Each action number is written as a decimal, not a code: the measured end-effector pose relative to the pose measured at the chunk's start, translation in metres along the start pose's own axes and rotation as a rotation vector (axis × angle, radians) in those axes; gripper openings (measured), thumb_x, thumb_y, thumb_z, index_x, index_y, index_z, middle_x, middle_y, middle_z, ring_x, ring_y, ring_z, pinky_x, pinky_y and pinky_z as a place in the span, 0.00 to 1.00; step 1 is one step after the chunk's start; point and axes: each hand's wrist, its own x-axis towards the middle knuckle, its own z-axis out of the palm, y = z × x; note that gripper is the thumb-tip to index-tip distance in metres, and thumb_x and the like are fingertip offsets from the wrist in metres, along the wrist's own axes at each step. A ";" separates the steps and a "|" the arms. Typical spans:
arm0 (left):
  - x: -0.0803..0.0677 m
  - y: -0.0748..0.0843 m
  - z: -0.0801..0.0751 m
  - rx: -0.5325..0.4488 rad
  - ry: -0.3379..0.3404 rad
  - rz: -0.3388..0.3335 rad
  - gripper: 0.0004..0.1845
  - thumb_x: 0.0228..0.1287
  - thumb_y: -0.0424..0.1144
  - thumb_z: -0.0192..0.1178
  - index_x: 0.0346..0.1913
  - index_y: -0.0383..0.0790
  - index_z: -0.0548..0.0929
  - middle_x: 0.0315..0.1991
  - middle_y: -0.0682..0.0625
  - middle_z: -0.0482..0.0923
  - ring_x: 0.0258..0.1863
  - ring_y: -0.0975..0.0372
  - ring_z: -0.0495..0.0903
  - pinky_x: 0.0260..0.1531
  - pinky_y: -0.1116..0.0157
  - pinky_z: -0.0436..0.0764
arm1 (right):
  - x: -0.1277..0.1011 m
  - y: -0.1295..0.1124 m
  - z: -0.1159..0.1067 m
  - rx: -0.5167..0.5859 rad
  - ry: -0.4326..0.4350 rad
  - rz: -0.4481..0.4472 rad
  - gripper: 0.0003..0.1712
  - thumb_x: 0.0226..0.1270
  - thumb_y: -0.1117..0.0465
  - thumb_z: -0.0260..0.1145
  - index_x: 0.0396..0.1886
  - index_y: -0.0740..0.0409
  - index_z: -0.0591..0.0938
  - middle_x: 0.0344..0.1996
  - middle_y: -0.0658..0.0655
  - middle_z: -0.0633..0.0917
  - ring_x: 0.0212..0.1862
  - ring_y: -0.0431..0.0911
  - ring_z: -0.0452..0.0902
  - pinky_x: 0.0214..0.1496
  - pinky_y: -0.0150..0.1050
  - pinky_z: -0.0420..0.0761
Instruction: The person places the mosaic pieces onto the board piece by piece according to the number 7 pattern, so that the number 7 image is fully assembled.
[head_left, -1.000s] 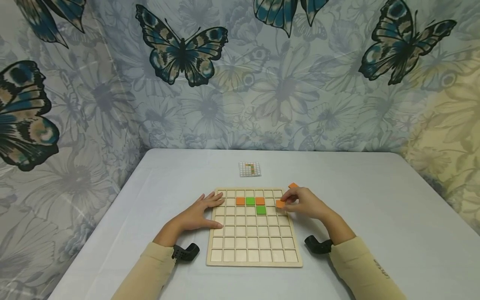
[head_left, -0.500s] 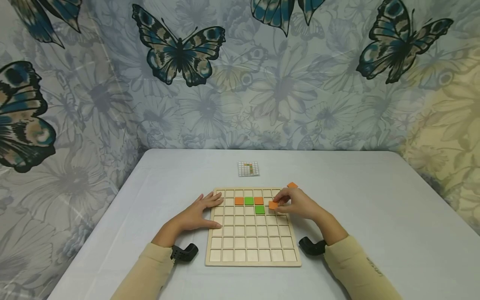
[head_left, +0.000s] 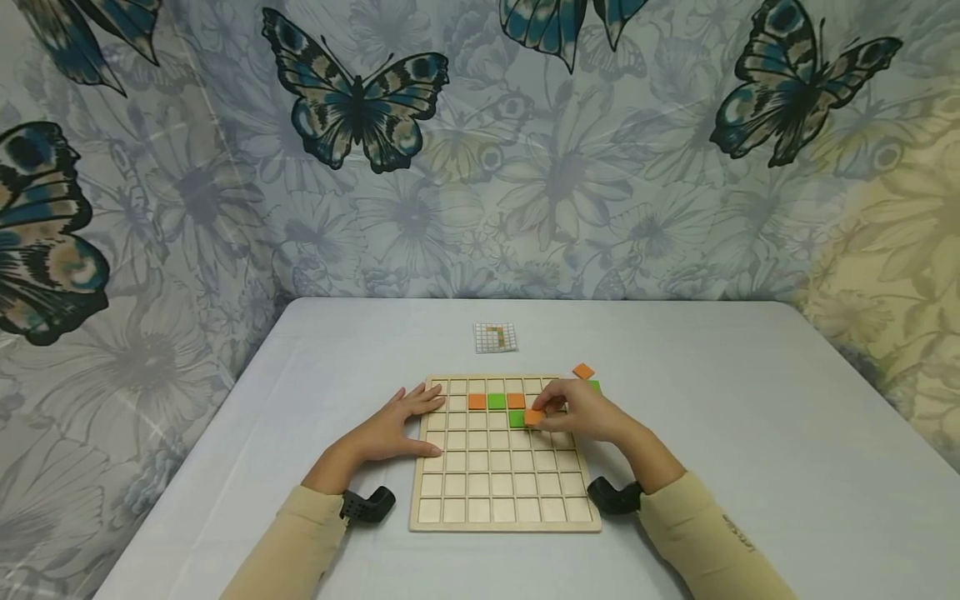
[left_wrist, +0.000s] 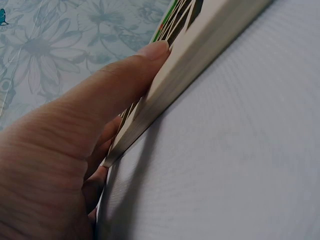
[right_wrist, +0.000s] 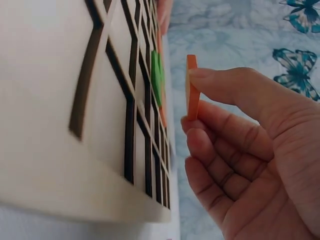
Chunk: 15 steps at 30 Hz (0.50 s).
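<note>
Pinching an orange tile (head_left: 534, 416) between right-hand fingers (right_wrist: 227, 82) above the board (head_left: 504, 492).

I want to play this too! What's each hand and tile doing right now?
Left hand: flat, resting on the board's left edge.
Right hand: pinching an orange tile above the board.
Wooden board: flat on the table, four tiles placed.
Loose orange tile: lying beside the board.

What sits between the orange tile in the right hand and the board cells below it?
Nothing visible. The right hand pinches the orange tile just above the board, beside the green tile; the gap shows clear in the right wrist view.
</note>
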 end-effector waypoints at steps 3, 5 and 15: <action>0.000 0.000 0.000 -0.004 0.001 -0.003 0.47 0.44 0.61 0.67 0.68 0.47 0.63 0.72 0.52 0.50 0.72 0.55 0.41 0.71 0.52 0.34 | 0.001 -0.002 0.002 0.005 -0.003 -0.005 0.11 0.53 0.61 0.70 0.36 0.61 0.82 0.36 0.54 0.82 0.35 0.42 0.75 0.38 0.33 0.79; 0.000 0.001 -0.001 -0.010 0.001 -0.003 0.47 0.44 0.60 0.67 0.68 0.46 0.63 0.72 0.52 0.50 0.72 0.55 0.41 0.71 0.52 0.34 | 0.001 -0.004 0.004 0.002 -0.004 -0.010 0.11 0.52 0.60 0.70 0.36 0.60 0.82 0.35 0.53 0.82 0.35 0.43 0.75 0.39 0.34 0.79; -0.001 0.001 -0.001 -0.007 0.008 0.012 0.46 0.45 0.59 0.67 0.67 0.44 0.63 0.72 0.50 0.51 0.72 0.53 0.41 0.70 0.50 0.34 | 0.004 -0.006 0.018 -0.012 -0.043 0.002 0.09 0.53 0.61 0.70 0.35 0.56 0.81 0.33 0.49 0.81 0.31 0.37 0.73 0.33 0.30 0.78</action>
